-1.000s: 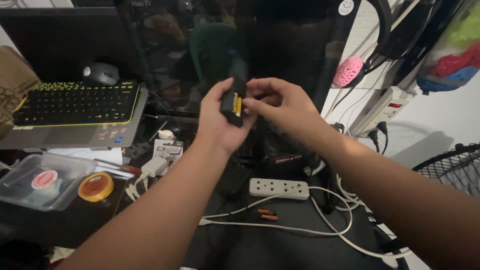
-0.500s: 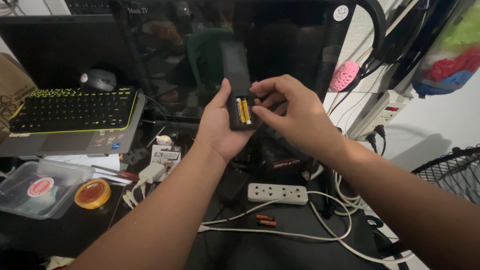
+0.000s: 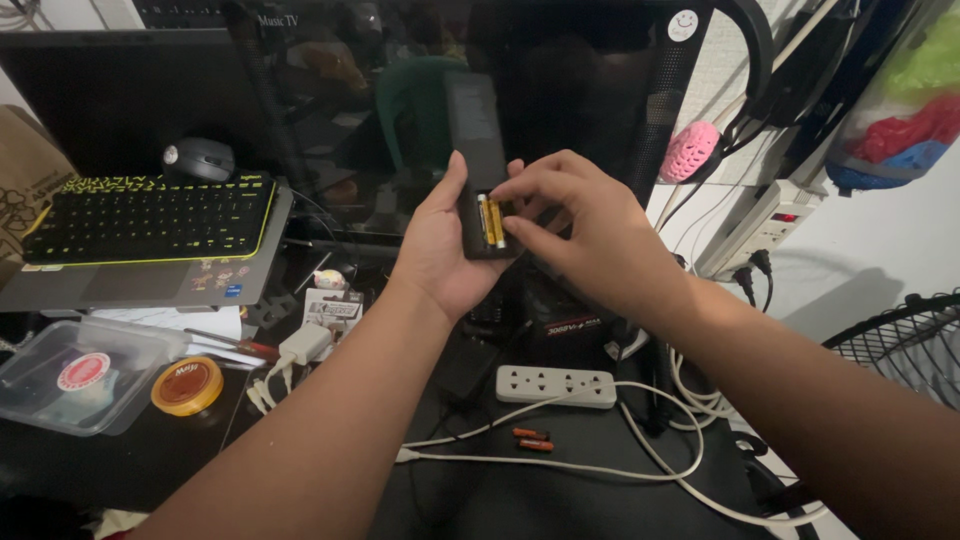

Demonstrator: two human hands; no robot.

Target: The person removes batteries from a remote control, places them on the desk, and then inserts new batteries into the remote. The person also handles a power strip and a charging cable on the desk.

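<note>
Above a dark cluttered desk (image 3: 560,470), left hand (image 3: 440,250) grips black remote (image 3: 478,150) with two yellow batteries (image 3: 491,221) exposed, right hand (image 3: 585,235) pinching at them; white power strip (image 3: 556,386) lies below remote, keyboard (image 3: 150,220) far left.

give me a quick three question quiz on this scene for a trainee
1. True or false: the left hand holds the black remote with its battery compartment open.
2. Which is the right hand fingering? A) the white power strip B) the yellow batteries C) the keyboard
3. What lies on the dark surface just below the power strip?

Key: 1. True. 2. B. 3. Two small loose batteries, orange-tipped, side by side beside a white cable.
</note>
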